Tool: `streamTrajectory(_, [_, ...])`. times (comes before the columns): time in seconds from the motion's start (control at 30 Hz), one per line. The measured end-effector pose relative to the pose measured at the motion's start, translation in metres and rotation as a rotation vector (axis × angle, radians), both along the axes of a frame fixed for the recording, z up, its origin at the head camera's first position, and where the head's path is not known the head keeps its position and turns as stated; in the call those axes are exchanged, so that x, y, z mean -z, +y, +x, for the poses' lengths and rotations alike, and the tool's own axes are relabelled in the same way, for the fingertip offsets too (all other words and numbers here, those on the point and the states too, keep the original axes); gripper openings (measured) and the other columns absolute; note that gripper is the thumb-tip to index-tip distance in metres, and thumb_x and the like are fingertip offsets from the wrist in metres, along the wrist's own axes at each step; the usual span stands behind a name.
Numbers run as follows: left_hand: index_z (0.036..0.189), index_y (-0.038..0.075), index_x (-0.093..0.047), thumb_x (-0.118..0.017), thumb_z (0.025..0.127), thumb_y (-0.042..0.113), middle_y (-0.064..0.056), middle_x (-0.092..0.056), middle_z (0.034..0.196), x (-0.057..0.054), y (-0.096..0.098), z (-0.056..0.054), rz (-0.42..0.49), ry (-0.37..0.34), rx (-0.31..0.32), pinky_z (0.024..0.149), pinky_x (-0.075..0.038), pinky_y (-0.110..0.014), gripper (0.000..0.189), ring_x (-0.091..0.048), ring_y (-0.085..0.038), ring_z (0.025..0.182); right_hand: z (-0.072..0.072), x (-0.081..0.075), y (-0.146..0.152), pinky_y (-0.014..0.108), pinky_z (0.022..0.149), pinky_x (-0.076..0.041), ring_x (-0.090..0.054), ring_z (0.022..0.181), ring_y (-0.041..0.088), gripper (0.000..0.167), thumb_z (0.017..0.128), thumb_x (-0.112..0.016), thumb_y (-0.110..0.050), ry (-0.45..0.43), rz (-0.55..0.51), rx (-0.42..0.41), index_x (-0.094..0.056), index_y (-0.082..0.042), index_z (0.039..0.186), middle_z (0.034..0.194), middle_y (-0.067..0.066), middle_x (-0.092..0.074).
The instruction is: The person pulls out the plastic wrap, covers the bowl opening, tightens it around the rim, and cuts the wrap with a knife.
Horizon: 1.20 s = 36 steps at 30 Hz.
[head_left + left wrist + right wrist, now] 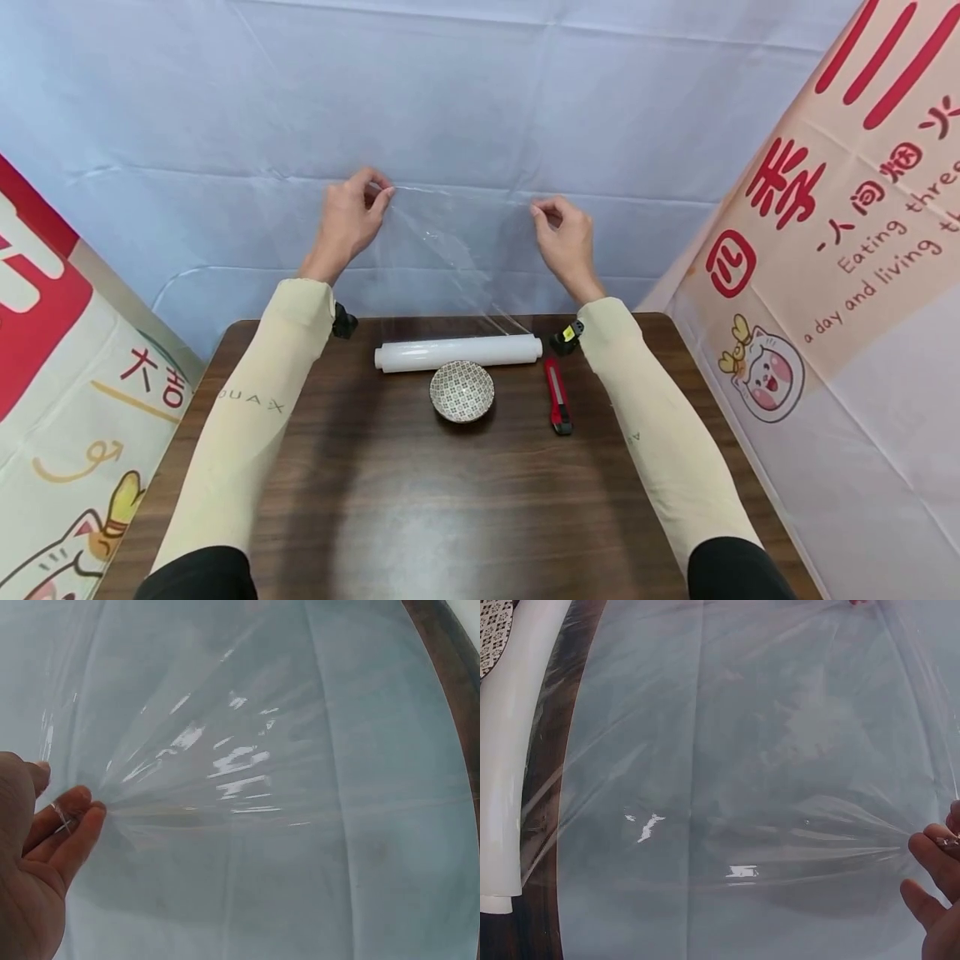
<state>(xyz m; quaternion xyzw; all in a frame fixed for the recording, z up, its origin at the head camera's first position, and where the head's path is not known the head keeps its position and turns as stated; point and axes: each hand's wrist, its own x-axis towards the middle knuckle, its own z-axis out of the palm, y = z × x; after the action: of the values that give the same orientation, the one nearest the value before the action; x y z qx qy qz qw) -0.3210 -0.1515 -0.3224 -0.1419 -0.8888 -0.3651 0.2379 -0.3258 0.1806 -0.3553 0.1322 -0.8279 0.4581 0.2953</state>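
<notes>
A sheet of clear plastic wrap point(450, 250) stretches up from its white roll point(459, 353), which lies crosswise near the far edge of the table. My left hand point(350, 215) pinches the sheet's upper left corner, and my right hand point(564, 237) pinches the upper right one. Creases fan out from the left fingertips point(97, 810) in the left wrist view. In the right wrist view the film point(780, 847) gathers into folds at the right fingers. A small patterned bowl point(462, 392) sits just in front of the roll.
A red and black box cutter point(557, 397) lies on the brown wooden table point(420, 508), right of the bowl. Behind the table hangs a pale blue cloth point(450, 100). Printed banners stand at the left and right point(825, 275).
</notes>
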Motion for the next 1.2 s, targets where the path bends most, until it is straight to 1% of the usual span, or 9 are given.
streamTrajectory(0.2, [0.114, 0.005, -0.068, -0.060, 0.108, 0.026, -0.018, -0.078, 0.097, 0.006, 0.004, 0.010, -0.012, 0.015, 0.040, 0.077, -0.056, -0.040, 0.023, -0.071, -0.031, 0.084, 0.006, 0.008, 0.004, 0.033, 0.084, -0.059, -0.075, 0.091, 0.029, 0.021, 0.102, -0.069, -0.018, -0.035, 0.013, 0.033, -0.077, 0.001, 0.105, 0.103, 0.018, -0.079])
streamTrajectory(0.3, [0.112, 0.004, -0.068, -0.061, 0.108, 0.023, -0.019, -0.077, 0.095, 0.009, 0.004, 0.013, -0.022, 0.033, 0.048, 0.079, -0.059, -0.042, 0.021, -0.072, -0.031, 0.084, 0.009, 0.013, 0.006, 0.038, 0.088, -0.060, -0.075, 0.093, 0.030, 0.021, 0.103, -0.069, -0.019, -0.047, 0.026, 0.022, -0.077, 0.000, 0.106, 0.104, 0.019, -0.079])
streamTrajectory(0.43, [0.110, 0.003, -0.069, -0.063, 0.107, 0.021, -0.020, -0.078, 0.097, 0.011, 0.004, 0.016, -0.022, 0.045, 0.037, 0.087, -0.062, -0.046, 0.019, -0.075, -0.033, 0.089, 0.013, 0.013, 0.008, 0.044, 0.097, -0.059, -0.074, 0.102, 0.032, 0.022, 0.103, -0.068, -0.021, -0.052, 0.032, 0.003, -0.077, -0.001, 0.108, 0.107, 0.018, -0.078])
streamTrajectory(0.53, [0.110, 0.003, -0.070, -0.062, 0.107, 0.022, -0.020, -0.079, 0.098, 0.009, 0.004, 0.019, -0.024, 0.054, 0.032, 0.089, -0.063, -0.047, 0.021, -0.076, -0.033, 0.091, 0.016, 0.009, 0.009, 0.046, 0.100, -0.059, -0.074, 0.106, 0.034, 0.022, 0.103, -0.068, -0.021, -0.042, 0.018, 0.000, -0.077, -0.001, 0.109, 0.109, 0.019, -0.078])
streamTrajectory(0.7, [0.111, 0.004, -0.070, -0.061, 0.107, 0.025, -0.019, -0.080, 0.098, 0.002, 0.006, 0.026, -0.018, 0.077, 0.032, 0.087, -0.064, -0.046, 0.024, -0.077, -0.033, 0.090, 0.022, -0.001, 0.010, 0.047, 0.101, -0.059, -0.074, 0.105, 0.035, 0.024, 0.103, -0.068, -0.022, -0.019, 0.008, 0.002, -0.078, -0.001, 0.109, 0.108, 0.020, -0.079])
streamTrajectory(0.8, [0.110, 0.004, -0.070, -0.062, 0.107, 0.025, -0.018, -0.080, 0.099, 0.004, 0.007, 0.035, -0.006, 0.071, 0.027, 0.088, -0.064, -0.046, 0.022, -0.078, -0.032, 0.091, 0.029, 0.001, 0.012, 0.048, 0.099, -0.059, -0.074, 0.102, 0.035, 0.023, 0.103, -0.068, -0.022, -0.016, 0.020, -0.003, -0.078, -0.001, 0.108, 0.107, 0.020, -0.079])
streamTrajectory(0.9, [0.110, 0.004, -0.071, -0.062, 0.107, 0.024, -0.018, -0.080, 0.099, 0.010, 0.008, 0.047, -0.001, 0.070, 0.030, 0.090, -0.064, -0.046, 0.022, -0.078, -0.032, 0.092, 0.038, 0.009, 0.015, 0.049, 0.097, -0.060, -0.073, 0.098, 0.034, 0.023, 0.103, -0.068, -0.021, -0.021, 0.031, -0.013, -0.078, -0.001, 0.107, 0.105, 0.019, -0.079])
streamTrajectory(1.07, [0.108, 0.004, -0.072, -0.063, 0.106, 0.023, -0.018, -0.080, 0.101, 0.025, 0.010, 0.069, -0.001, 0.098, 0.043, 0.094, -0.063, -0.046, 0.021, -0.077, -0.033, 0.095, 0.058, 0.022, 0.022, 0.048, 0.094, -0.059, -0.073, 0.097, 0.033, 0.023, 0.102, -0.069, -0.023, -0.019, 0.044, -0.022, -0.079, -0.003, 0.107, 0.103, 0.017, -0.080])
streamTrajectory(1.2, [0.107, 0.004, -0.073, -0.065, 0.105, 0.021, -0.016, -0.080, 0.102, 0.039, 0.012, 0.087, -0.018, 0.137, 0.048, 0.091, -0.063, -0.047, 0.019, -0.077, -0.033, 0.097, 0.076, 0.030, 0.028, 0.046, 0.093, -0.058, -0.074, 0.097, 0.031, 0.022, 0.102, -0.070, -0.023, -0.007, 0.048, -0.046, -0.080, -0.004, 0.106, 0.103, 0.016, -0.080])
